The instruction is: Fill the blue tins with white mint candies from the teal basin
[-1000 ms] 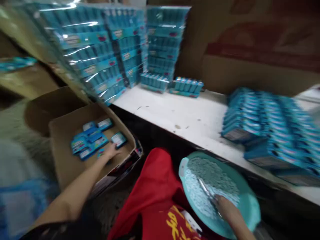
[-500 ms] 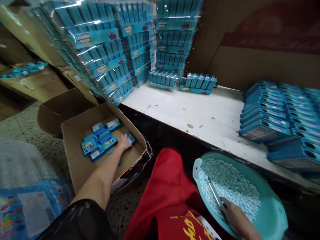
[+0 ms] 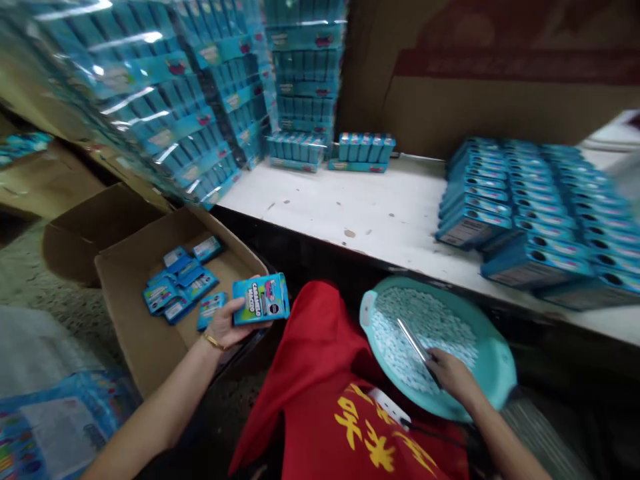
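Left of frame centre, my left hand (image 3: pixel 227 327) grips a blue carton (image 3: pixel 263 298), long axis sideways; at lower right, well apart, my right hand (image 3: pixel 453 373) clasps a metal tool (image 3: pixel 413 339) over the basin (image 3: pixel 500 367).

Left of the teal basin (image 3: pixel 493 360), the white table (image 3: pixel 320 203) allows passage; blue boxes (image 3: pixel 536 207) (three rows, seemingly) block its right.

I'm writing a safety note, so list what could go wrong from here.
The left hand holds a blue box near the rim of the cardboard box; a loose grip might drop it outside. The basin, holding loose pale pieces, sits close to the red clothing; a bumped knee could spill some. The metal tool in the right hand might flick pieces over the basin's edge.
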Demonstrator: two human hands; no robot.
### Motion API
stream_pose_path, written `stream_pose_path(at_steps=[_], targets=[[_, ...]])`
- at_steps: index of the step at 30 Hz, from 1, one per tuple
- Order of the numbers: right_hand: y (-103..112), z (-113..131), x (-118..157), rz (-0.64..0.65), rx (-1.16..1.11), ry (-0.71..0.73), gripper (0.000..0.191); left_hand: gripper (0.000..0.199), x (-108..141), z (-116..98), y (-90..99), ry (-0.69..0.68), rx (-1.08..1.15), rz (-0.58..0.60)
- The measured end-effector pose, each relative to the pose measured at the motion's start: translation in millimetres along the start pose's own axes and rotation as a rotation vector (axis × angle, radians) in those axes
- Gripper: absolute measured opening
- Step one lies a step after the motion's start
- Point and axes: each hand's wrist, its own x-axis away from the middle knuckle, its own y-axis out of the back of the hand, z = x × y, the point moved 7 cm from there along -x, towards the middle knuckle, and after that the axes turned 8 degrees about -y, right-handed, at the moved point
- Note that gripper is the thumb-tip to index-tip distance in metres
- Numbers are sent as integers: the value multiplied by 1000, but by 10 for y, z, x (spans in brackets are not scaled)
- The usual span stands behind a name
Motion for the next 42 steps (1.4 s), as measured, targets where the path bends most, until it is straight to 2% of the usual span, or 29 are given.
stream_pose_path(at_steps=[3, 5, 7, 10, 12, 14, 16, 20, 23, 26, 30, 36, 38, 42], targets=[[148, 65, 109, -23, 136, -104, 26, 48, 1, 656, -115, 207, -182, -25], [274, 33, 163, -66, 221, -178, 26, 49, -19, 920, -236, 274, -425, 85], [398, -38, 190, -126, 265, -236, 29, 58, -73, 988, -387, 276, -712, 250], [498, -148, 172, -187, 262, -286, 34, 69, -172, 923, -655, 298, -1019, 545], [475, -155, 131, -190, 245, -283, 36, 66, -210, 896, -803, 365, -1152, 718], [376, -90, 90, -164, 215, -255, 36, 67, -247, 896, -908, 406, -1242, 791], [235, 18, 60, -123, 172, -215, 35, 67, -276, 931, -984, 420, -1261, 786], [-10, 152, 14, -30, 51, -138, 35, 48, -291, 1060, -1091, 439, -1123, 776], [-70, 123, -37, 30, -70, -88, 34, 47, -428, 1068, -1157, 313, -993, 659], [-4, 74, -46, 57, -199, -47, 33, 47, -603, 1110, -1260, 154, -896, 569], [278, 19, 92, 52, -342, -14, 32, 47, -808, 1267, -1478, -27, -884, 542], [954, -1, 386, 61, -663, 65, 32, 46, -1037, 1489, -1792, -218, -995, 529], [1170, 64, 443, 60, -628, 95, 28, 46, -1082, 1549, -1860, -264, -1028, 512], [1523, 282, 514, 43, -344, 117, 25, 42, -1113, 1661, -1947, -311, -1066, 517]])
